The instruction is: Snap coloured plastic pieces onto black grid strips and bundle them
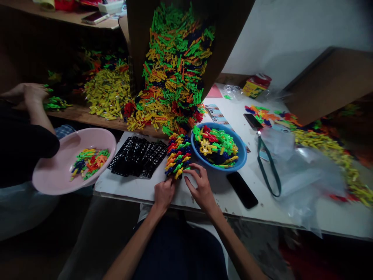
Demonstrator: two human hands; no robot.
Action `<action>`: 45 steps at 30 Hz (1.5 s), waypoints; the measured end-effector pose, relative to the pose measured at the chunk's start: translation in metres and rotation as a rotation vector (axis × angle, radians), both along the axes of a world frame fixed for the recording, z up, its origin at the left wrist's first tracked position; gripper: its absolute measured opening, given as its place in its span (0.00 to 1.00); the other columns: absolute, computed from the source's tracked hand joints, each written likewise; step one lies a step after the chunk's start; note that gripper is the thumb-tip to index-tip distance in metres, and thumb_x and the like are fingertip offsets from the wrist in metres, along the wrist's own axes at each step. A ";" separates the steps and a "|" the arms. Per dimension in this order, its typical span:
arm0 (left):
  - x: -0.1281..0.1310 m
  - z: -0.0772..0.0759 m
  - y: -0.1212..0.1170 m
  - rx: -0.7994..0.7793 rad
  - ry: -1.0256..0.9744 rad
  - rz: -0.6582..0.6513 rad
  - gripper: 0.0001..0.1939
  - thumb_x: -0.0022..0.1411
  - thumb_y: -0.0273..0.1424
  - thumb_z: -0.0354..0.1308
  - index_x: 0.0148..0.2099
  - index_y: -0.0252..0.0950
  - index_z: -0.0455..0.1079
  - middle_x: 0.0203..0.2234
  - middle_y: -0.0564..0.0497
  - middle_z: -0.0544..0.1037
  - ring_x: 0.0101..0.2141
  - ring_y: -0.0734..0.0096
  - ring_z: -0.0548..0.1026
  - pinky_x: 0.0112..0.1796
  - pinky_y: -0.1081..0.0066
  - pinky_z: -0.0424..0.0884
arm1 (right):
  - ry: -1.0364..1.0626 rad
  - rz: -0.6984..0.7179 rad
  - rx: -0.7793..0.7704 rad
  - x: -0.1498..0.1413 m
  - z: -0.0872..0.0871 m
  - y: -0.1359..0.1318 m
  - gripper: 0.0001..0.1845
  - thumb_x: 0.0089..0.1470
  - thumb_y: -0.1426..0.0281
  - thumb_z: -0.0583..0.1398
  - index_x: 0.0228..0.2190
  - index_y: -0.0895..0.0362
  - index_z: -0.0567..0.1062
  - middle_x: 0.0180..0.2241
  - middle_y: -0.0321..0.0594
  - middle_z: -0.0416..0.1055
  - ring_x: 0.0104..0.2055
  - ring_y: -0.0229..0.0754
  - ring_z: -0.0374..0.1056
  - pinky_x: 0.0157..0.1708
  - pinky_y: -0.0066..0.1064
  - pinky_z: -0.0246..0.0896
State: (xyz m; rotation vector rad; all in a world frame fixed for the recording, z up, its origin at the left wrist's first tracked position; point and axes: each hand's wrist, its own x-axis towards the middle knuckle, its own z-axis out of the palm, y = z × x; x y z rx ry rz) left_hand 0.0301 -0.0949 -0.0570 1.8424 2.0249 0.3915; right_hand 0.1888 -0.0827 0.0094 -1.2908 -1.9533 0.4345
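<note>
Curling at the near end of one stack of small multicoloured plastic figures in slanting rows [178, 153], my left hand [164, 193] is narrow; whether it grips any, I cannot tell. My right hand [200, 187], thumb and forefinger parted, has its fingertips at the stack's near right corner. Location of stack: white tabletop [210, 196], between black lattice plastic panels [136, 157] on the left and a round blue plastic basin [244, 153] of loose mixed figures on the right. Also: one black rectangular phone [242, 189], lying right of my right hand, below the basin.
</note>
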 end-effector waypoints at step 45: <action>-0.006 0.015 0.018 -0.165 0.111 -0.105 0.16 0.63 0.24 0.50 0.46 0.34 0.77 0.33 0.41 0.82 0.35 0.60 0.80 0.36 0.72 0.68 | 0.001 0.088 0.173 -0.007 0.002 0.024 0.13 0.61 0.71 0.61 0.46 0.46 0.78 0.43 0.42 0.73 0.47 0.46 0.65 0.48 0.41 0.67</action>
